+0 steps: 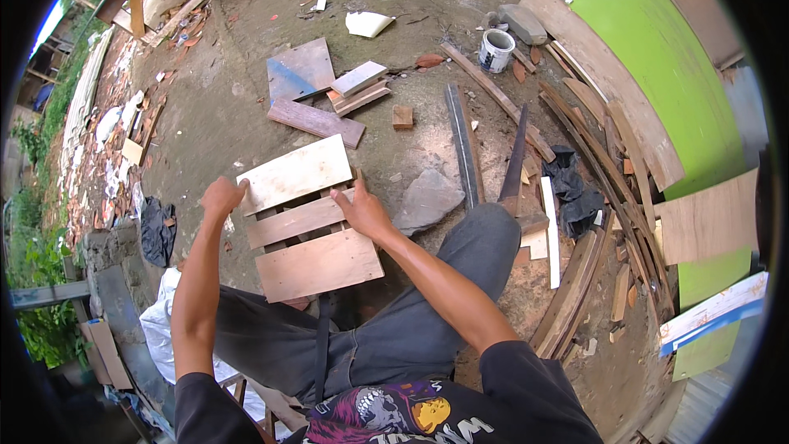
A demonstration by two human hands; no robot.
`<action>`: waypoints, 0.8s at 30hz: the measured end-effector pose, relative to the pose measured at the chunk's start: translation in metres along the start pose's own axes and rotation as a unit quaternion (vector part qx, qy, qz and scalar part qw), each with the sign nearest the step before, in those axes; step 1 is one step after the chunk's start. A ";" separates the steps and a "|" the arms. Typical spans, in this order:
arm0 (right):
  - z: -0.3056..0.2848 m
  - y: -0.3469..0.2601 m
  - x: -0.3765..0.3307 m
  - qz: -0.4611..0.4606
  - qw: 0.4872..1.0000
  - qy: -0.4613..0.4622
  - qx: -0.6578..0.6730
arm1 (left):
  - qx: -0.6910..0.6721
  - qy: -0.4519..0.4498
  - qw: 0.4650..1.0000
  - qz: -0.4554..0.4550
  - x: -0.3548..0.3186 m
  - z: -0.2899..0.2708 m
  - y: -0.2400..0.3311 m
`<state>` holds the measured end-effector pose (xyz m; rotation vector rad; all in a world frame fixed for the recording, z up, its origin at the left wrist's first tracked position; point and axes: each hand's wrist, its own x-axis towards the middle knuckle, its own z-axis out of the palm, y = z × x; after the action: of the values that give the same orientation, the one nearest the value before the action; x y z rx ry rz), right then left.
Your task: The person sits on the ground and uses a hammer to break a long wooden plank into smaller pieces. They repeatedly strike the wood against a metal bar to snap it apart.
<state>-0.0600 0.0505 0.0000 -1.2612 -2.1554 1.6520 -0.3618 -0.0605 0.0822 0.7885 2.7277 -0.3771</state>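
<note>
A small slatted wooden panel (pixel 319 265) is held tilted in front of my lap. Three pale boards of differing widths make up its face, with dark gaps between them. My left hand (pixel 222 196) grips the upper left corner, fingers curled at the edge of the top board. On the opposite side my right hand (pixel 364 210) closes around the right edge near the middle board, its thumb lying on the wood. The panel's underside is hidden. By my right knee a handsaw (pixel 514 156) stands with its dark blade pointing away from me.
Beyond the panel lie a purplish board (pixel 316 121), a square board (pixel 299 68) and a small wood block (pixel 403 117). A flat stone (pixel 429 200) rests to the right. Farther off stands a paint can (pixel 496 50). Long wood strips (pixel 604 168) and a green sheet (pixel 657 57) line the right side.
</note>
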 end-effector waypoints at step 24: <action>-0.328 -0.047 0.005 -0.078 0.957 0.112 -0.255 | 0.086 -0.212 0.862 0.451 -0.010 -0.033 0.178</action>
<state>0.0981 0.2909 0.1638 -1.2694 -2.5389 0.8670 -0.2617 0.0913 0.0861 1.6669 1.6789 -0.4879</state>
